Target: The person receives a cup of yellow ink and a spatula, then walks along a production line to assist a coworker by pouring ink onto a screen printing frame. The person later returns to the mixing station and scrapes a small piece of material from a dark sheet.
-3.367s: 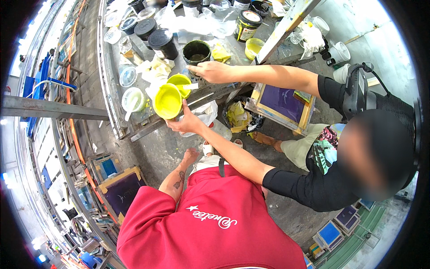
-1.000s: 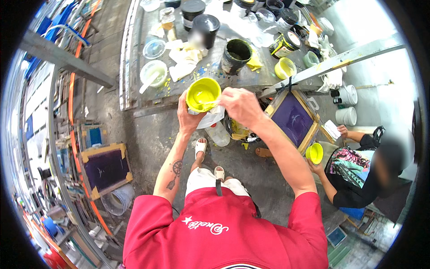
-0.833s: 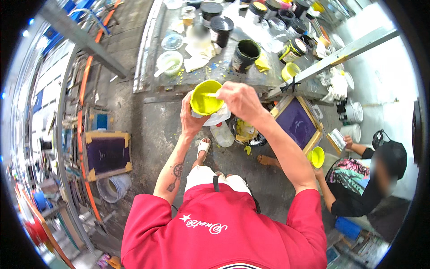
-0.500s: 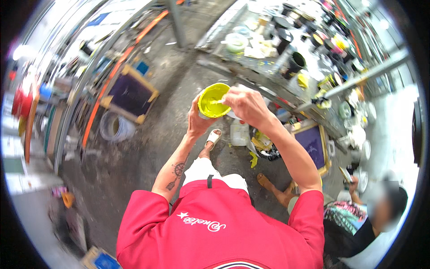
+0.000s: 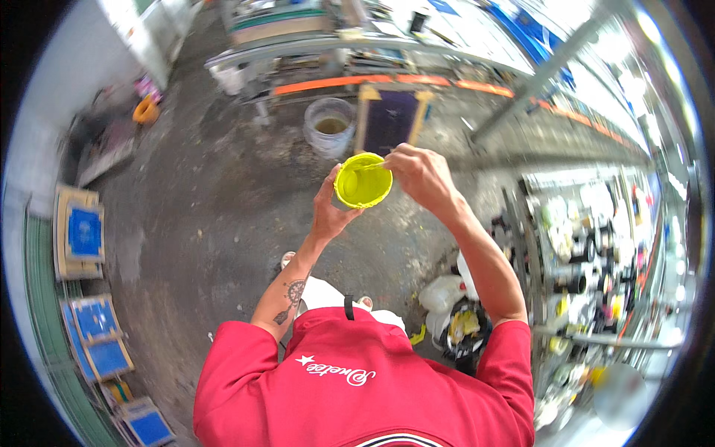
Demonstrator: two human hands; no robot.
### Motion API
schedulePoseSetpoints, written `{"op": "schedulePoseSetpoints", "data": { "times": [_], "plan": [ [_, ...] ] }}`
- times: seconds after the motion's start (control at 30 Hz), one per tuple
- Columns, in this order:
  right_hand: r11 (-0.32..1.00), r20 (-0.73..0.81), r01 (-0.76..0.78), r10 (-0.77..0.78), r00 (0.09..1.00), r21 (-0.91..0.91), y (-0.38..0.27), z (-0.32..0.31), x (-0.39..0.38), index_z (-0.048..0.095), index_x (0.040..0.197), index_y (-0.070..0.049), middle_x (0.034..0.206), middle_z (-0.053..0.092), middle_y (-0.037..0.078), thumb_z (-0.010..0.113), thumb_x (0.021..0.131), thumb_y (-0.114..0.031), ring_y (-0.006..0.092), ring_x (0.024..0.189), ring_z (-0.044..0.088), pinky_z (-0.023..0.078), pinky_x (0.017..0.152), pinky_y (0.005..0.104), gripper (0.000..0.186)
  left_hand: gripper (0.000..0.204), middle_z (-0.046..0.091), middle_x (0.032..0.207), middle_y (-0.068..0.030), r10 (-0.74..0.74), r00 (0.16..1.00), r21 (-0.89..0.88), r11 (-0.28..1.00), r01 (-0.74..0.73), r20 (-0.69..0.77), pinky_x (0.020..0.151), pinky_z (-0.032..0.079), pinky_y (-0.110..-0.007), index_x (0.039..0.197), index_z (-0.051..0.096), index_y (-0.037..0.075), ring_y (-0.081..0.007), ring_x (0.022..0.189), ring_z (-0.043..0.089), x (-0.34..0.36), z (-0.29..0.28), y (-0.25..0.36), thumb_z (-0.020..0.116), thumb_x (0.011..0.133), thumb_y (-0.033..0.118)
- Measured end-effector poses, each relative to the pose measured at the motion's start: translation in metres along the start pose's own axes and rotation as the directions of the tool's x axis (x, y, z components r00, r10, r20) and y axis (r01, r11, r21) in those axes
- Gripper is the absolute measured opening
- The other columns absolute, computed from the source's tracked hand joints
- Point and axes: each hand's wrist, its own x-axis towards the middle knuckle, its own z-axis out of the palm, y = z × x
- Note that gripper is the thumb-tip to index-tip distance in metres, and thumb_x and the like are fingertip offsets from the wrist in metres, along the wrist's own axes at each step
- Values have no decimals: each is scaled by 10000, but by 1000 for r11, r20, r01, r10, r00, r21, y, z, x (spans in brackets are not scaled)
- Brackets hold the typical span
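Note:
A small round tub (image 5: pixel 362 205) of bright yellow, thick paint-like stuff is held up in front of my waist. My left hand (image 5: pixel 328 210) is wrapped round its left side, thumb near the rim. Over the right rim, my right hand (image 5: pixel 426 179) pinches a thin stick (image 5: pixel 375 165) coated in the same yellow. The stick's far end reaches into the tub. Yellow also smears the rim and inner wall. Most of the stick's upper end is hidden by my fingers.
Ahead stand a translucent bucket (image 5: pixel 329 134) of murky liquid and a dark framed screen (image 5: pixel 389 123), below a long rack. At right, a cluttered bench (image 5: pixel 570 253) holds many pots. A black rubbish bag (image 5: pixel 465 331) and pale jugs (image 5: pixel 442 293) lie near my right leg. Blue-panelled frames (image 5: pixel 95 320) lean left.
My body has turned left, so the bucket and framed screen now lie straight ahead and the bench is at my right. Both hands keep hold; the stick now lies nearer the tub's far rim.

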Motion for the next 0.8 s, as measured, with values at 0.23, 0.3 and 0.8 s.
{"op": "schedulePoseSetpoints", "data": {
  "times": [0.23,0.3,0.8],
  "plan": [
    [968,207,215,-239,949,128,-114,152,235,734,940,-104,864,670,84,665,824,-17,320,800,704,576,674,420,161,906,589,1436,-157,-117,952,129,979,159,-283,1126,453,-420,1481,486,37,-297,1338,566,31,-262,-73,940,711,186],
    [889,150,371,-419,895,266,-157,205,292,736,948,-110,875,680,79,664,826,-18,318,804,707,575,674,416,169,861,590,1413,-135,-97,935,149,977,156,-340,1089,478,-407,1463,496,42,-267,1307,578,38,-331,-90,936,739,197],
    [453,62,785,-879,473,422,-322,458,690,722,924,-83,907,663,44,709,770,-91,259,804,697,579,704,405,155,829,617,1336,-105,-101,793,279,903,327,-601,1053,507,-391,1400,523,50,-231,1229,617,155,-714,-245,956,705,184]
  ]
}}
